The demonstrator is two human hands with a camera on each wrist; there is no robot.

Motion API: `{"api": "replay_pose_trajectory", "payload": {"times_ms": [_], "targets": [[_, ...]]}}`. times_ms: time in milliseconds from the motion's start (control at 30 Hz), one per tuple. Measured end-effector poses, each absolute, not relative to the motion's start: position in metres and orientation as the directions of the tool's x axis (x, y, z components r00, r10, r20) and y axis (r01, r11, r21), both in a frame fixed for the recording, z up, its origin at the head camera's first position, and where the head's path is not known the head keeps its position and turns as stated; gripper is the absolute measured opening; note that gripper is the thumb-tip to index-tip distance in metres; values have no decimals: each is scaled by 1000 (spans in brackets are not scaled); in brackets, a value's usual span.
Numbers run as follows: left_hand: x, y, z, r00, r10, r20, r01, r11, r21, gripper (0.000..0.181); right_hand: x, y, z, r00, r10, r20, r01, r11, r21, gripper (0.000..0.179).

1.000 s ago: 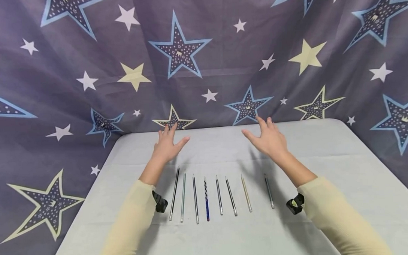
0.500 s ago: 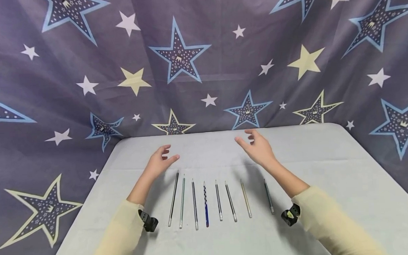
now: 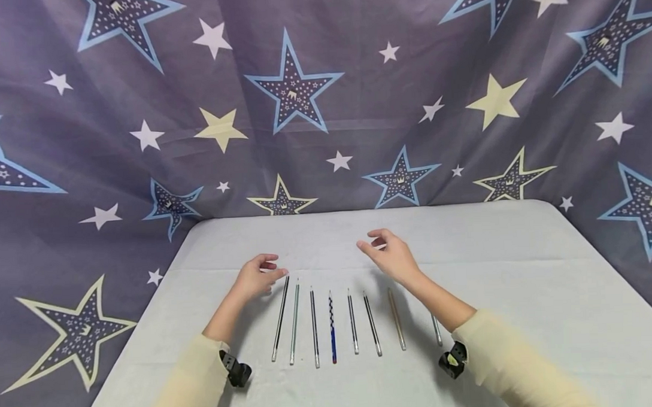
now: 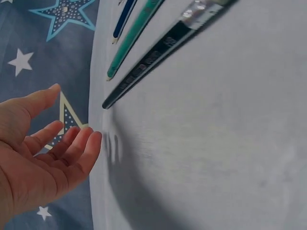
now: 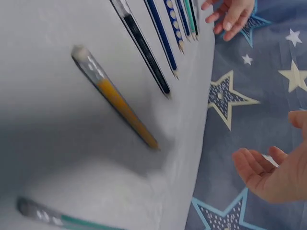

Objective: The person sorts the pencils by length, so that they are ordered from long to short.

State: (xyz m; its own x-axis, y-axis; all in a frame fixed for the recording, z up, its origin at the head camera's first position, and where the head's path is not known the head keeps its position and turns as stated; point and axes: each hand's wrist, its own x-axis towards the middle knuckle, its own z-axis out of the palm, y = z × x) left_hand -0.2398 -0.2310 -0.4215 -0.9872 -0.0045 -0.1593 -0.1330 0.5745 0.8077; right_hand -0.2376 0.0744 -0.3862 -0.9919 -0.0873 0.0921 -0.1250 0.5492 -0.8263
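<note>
A loose row of several pencils lies on the table. My left hand hovers by the tip of the leftmost black pencil, with a green pencil beside it. Its fingers are loosely bent and hold nothing; in the left wrist view the palm of the hand shows, apart from the black pencil. My right hand hovers beyond the tip of the yellow pencil, holding nothing, fingers gently bent. Its forearm hides part of the rightmost green pencil.
Between these lie a dark blue pencil, a blue patterned pencil, another dark pencil and a black one. A pale cloth covers the table. Behind it hangs a star-patterned curtain.
Both hands have drawn back from the table's far edge toward the pencils, and their spread fingers have relaxed. The right hand has also moved left. The pencils have stayed put.
</note>
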Motion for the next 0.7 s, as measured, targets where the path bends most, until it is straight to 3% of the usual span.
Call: {"api": "replay_pose_trajectory", "payload": {"times_ms": [700], "targets": [[-234,-229,-440,-987,-9,-159,-131,620,774,41,-209,8,-420,-959,-267,89,-221,519,-826,40]]}}
